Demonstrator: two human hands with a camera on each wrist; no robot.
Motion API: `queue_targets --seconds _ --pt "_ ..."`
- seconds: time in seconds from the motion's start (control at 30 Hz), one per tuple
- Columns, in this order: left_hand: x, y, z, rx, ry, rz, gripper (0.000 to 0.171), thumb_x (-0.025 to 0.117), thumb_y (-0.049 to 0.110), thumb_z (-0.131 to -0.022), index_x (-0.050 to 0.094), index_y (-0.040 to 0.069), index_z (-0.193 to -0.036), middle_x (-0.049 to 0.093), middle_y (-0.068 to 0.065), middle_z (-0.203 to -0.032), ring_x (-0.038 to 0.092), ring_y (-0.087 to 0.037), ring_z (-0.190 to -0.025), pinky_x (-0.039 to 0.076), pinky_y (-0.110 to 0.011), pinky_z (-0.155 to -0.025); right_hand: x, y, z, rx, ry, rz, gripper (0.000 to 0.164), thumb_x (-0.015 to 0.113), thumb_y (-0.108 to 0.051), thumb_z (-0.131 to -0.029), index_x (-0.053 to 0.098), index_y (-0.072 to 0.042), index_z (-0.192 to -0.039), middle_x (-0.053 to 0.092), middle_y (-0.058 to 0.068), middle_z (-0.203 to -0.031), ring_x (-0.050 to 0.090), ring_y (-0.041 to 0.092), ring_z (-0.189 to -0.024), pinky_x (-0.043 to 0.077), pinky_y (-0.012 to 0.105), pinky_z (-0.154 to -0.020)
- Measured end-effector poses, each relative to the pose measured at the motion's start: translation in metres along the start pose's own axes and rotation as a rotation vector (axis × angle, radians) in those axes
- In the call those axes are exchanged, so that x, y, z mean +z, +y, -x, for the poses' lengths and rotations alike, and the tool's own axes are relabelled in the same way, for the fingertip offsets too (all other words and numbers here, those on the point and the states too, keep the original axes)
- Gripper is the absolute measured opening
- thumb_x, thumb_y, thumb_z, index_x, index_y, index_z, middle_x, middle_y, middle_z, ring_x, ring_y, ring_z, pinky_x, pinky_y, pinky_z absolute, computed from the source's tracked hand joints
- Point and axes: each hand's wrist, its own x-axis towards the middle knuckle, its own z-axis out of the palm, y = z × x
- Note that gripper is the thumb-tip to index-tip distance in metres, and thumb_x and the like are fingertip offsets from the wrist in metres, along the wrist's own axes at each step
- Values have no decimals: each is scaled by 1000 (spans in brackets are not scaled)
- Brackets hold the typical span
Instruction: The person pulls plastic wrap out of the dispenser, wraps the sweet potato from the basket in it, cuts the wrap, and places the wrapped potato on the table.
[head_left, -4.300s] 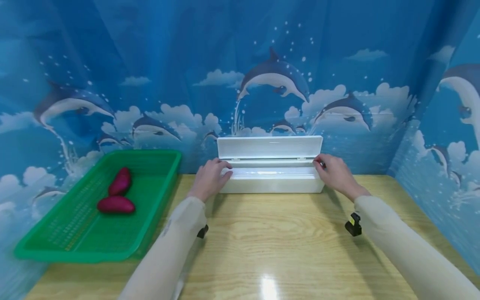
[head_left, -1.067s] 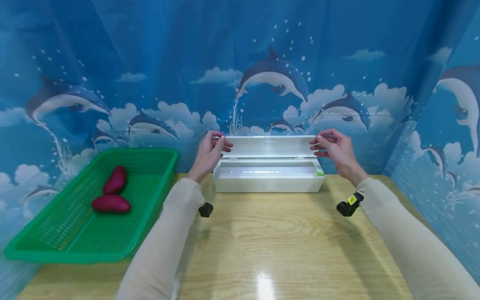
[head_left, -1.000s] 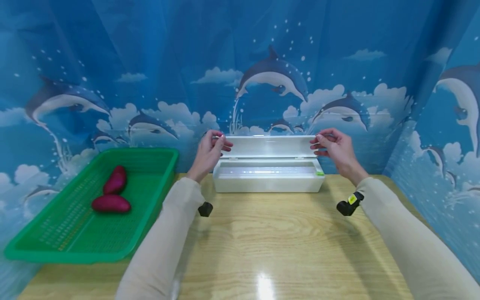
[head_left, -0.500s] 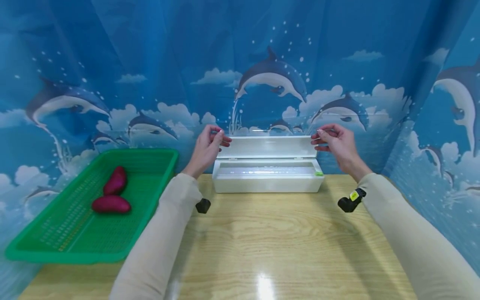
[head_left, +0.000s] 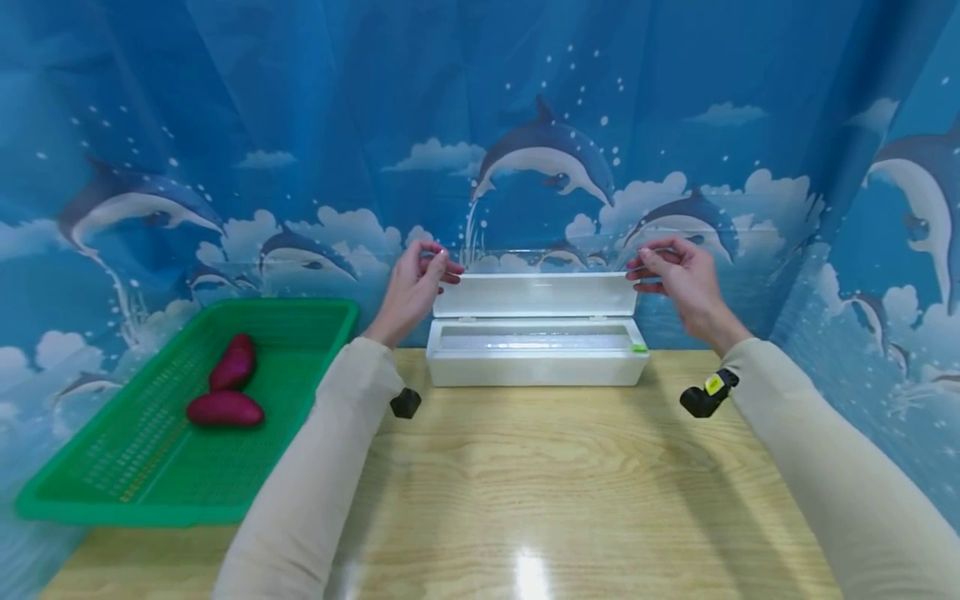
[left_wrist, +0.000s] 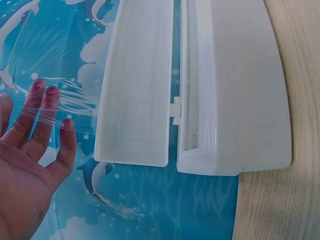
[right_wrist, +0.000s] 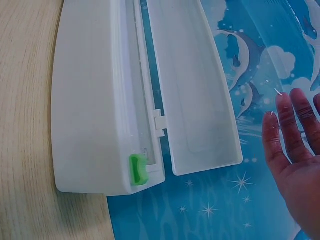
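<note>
Left fingers (left_wrist: 47, 107), right fingers (right_wrist: 289, 122) pinch clear film (left_wrist: 77, 102), both apart from lid (head_left: 535, 296) edges.

Long white plastic box (head_left: 536, 370): one end cut off by the top edge in both wrist views. Clear plastic film (left_wrist: 77, 103) just past the box's lid (left_wrist: 132, 95): outline too faint to trace. Bare left hand (left_wrist: 27, 175) beyond the lid: cut off by left wrist view's edge; bare right hand (right_wrist: 299, 175), same in right wrist view. Green perforated plastic basket (head_left: 135, 513), left of the box: rim partly hidden by beige left sleeve (head_left: 315, 475).
</note>
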Motion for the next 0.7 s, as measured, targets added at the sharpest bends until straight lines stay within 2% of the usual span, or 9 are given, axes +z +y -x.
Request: queue_targets --seconds 0.2,0.4,0.53,0.7 --pt "-2 5 -1 10 9 8 32 43 30 -111 47 7 -133 71 -13 -124 70 -27 -112 55 -47 -99 0 -6 -2 -10 -4 -43 31 59 -27 -104 57 -1 -122 75 -11 -92 73 7 -85 62 24 -74" --pt "-4 9 0 30 15 20 32 44 29 -111 47 6 -131 71 -15 -123 69 -28 -113 53 -54 -102 0 -12 -2 -10 11 -11 33 58 -29 -104 57 -2 -124 74 -12 -93 72 6 -86 62 22 -74" --pt "-6 13 -1 40 14 18 33 44 30 -111 46 6 -132 71 -14 -124 69 -28 -115 54 -51 -102 -1 -16 -3 -21 8 -30 33 59 -28 -103 58 -2 -124 74 -11 -92 72 6 -86 62 21 -74" --pt "-8 18 -4 42 13 13 33 44 30 -110 46 6 -134 70 -13 -125 68 -26 -116 55 -46 -101 -2 -20 -3 -37 13 -40 27 60 -26 -103 62 -6 -120 74 -10 -93 72 8 -87 62 22 -74"
